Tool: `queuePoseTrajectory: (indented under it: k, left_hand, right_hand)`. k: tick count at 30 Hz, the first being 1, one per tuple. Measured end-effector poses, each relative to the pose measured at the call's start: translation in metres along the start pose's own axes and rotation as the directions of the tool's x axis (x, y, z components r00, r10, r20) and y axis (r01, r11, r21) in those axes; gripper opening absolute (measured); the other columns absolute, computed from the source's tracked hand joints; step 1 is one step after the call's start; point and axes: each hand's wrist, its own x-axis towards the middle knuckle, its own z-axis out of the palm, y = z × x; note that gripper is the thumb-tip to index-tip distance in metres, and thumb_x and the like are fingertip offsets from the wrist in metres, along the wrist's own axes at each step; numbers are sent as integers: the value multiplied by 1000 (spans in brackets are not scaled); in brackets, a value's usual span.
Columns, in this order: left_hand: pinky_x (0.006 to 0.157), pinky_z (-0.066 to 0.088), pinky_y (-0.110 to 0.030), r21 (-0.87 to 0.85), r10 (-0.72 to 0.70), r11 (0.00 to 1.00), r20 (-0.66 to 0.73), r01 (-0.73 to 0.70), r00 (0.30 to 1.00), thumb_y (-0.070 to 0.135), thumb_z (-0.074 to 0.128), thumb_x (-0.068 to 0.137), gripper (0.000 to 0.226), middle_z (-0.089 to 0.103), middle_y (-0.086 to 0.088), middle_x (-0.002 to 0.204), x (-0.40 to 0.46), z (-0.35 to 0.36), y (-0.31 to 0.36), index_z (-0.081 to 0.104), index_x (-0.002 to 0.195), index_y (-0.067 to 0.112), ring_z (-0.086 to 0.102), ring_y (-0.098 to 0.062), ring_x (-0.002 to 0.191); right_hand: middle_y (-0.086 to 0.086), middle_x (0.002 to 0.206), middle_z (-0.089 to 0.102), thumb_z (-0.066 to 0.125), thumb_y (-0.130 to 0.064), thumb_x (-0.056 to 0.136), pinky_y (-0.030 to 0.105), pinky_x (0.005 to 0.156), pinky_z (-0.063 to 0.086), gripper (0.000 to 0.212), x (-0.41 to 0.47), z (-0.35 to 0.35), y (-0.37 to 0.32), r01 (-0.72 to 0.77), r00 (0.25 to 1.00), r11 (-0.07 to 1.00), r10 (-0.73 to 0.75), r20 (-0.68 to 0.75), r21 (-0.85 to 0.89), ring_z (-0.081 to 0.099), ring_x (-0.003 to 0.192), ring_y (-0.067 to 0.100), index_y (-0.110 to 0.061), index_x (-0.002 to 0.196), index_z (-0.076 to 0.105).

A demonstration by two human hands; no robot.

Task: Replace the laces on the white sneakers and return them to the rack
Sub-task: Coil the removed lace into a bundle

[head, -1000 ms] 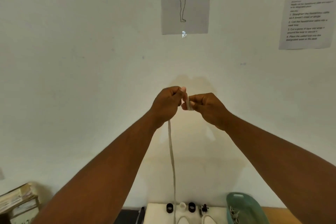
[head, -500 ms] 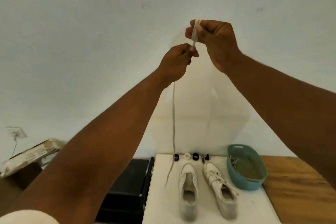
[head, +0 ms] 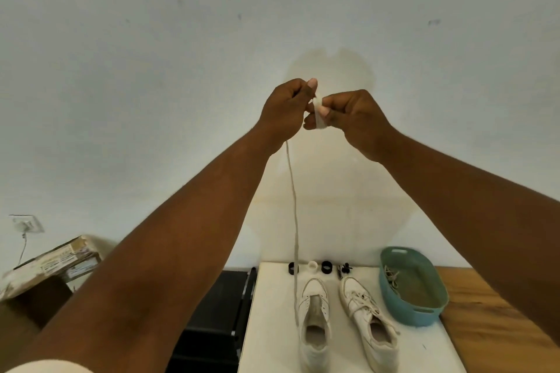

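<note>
both hands, left hand (head: 285, 112) and right hand (head: 348, 118), are pinching a lace (head: 293, 206) with their fingers. far below them, one sneaker (head: 313, 324) is sitting bare; the other sneaker (head: 368, 321) is looking laced. i think re-lacing is only starting.

both hands (head: 318, 112) raised, pinching
</note>
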Motion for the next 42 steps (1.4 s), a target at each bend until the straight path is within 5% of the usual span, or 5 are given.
queuePoseTrajectory:
  k: [10,18,24,33,42]
  left_hand:
    - [51,28,-28,-185,-163,965,133,186,978,38,51,107,29,43,4,68,-5,10,-9,67,94,18,28,-14,55]
    - [58,36,-14,114,67,990,145,-84,987,27,48,109,37,52,16,57,-9,17,7,65,78,17,44,3,52]
    - [61,38,-21,240,35,970,67,-50,997,41,46,108,39,50,11,68,7,7,8,58,76,22,45,1,57]
    - [51,30,-28,-193,-270,933,185,304,945,31,50,107,27,43,4,64,-19,28,-14,63,89,15,31,-15,55]
    - [67,40,-14,242,66,963,203,-115,977,31,49,108,39,61,17,63,-27,30,-1,70,78,18,54,6,63]
  right_hand:
    - [14,107,75,52,-8,104,38,98,55,20,21,-2,-9,22,981,921,56,-187,390,71,109,33,-3,115,68]
    - [2,91,74,62,-13,100,38,91,56,19,20,-22,17,-59,975,997,47,-215,-47,70,91,16,-3,93,77]
    - [16,98,77,51,-6,103,38,98,55,23,-9,-20,27,-118,993,992,118,0,43,75,95,33,-1,107,73]
    - [15,102,75,49,-5,104,40,97,55,22,-2,-14,1,-14,991,917,65,-115,398,72,103,35,1,113,69]
    - [12,98,75,58,-9,102,35,94,54,21,-9,-42,29,-137,987,990,134,-88,-20,73,95,19,4,104,73]
